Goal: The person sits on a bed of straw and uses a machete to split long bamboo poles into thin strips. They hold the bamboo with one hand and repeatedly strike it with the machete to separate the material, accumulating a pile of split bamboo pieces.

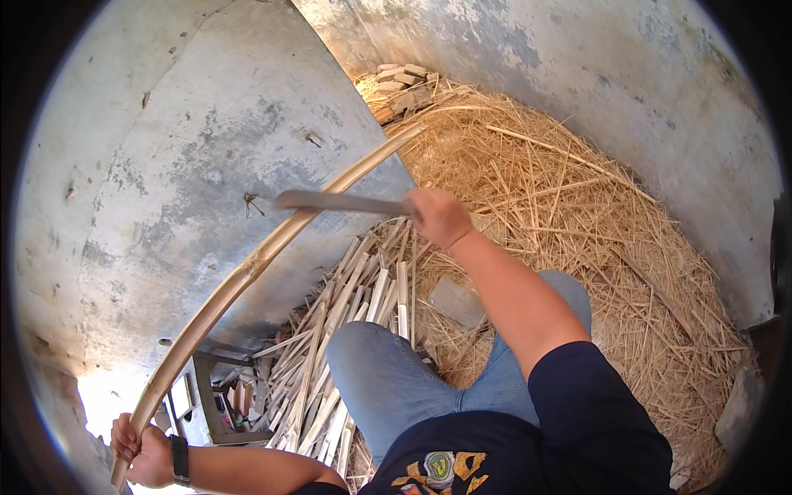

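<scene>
A long split bamboo pole slants across the left half of the view, from the lower left up to the straw. My left hand, with a dark band at the wrist, is wrapped round its lower end. In the middle, my right hand grips the handle of a long machete. The blade points left and crosses over the upper part of the pole; whether it touches the pole I cannot tell. The blade's tip is slightly blurred.
Split bamboo strips lie heaped beside my left knee. Straw-like shavings cover the floor to the right. Bricks are stacked at the far corner. A brick block lies between my knees. A dark-framed stool stands lower left; plastered walls surround me.
</scene>
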{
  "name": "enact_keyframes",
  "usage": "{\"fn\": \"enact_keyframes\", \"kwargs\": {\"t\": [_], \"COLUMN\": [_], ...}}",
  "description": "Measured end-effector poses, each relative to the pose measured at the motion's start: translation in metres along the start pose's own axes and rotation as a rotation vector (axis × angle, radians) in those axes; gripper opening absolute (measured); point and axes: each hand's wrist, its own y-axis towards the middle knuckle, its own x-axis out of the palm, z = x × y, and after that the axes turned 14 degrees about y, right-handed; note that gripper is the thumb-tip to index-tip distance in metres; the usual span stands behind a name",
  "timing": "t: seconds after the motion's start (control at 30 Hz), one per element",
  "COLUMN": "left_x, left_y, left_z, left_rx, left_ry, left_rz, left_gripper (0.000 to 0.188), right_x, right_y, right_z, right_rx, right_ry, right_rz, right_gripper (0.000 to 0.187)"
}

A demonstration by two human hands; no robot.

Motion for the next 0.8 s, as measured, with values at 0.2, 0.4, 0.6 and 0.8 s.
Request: {"fn": "enact_keyframes", "kwargs": {"t": [0.2,0.4,0.6,0.8], "left_x": [-0.006,0.021,0.076,0.121], "left_y": [0.007,-0.025,-0.052,-0.093], "left_z": [0.021,-0.001,-0.056,-0.145], "left_rx": [0.000,-0.114,-0.024,-0.166], "left_ry": [-0.071,-0.004,0.098,0.161], "left_rz": [-0.067,-0.044,0.002,-0.198], "left_gripper": [0.054,0.046,0.029,0.062], "right_x": [-0.021,-0.012,-0.020,-0.051], "right_y": [-0.011,0.001,0.018,0.038], "right_z": [0.066,0.075,0.104,0.030], "right_rx": [1.101,1.208,1.043,0.979], "right_ry": [0.012,0.282,0.409,0.457], "right_rz": [0.211,0.535,0.666,0.545], "right_gripper": [0.032,0.040,0.026,0.037]}}
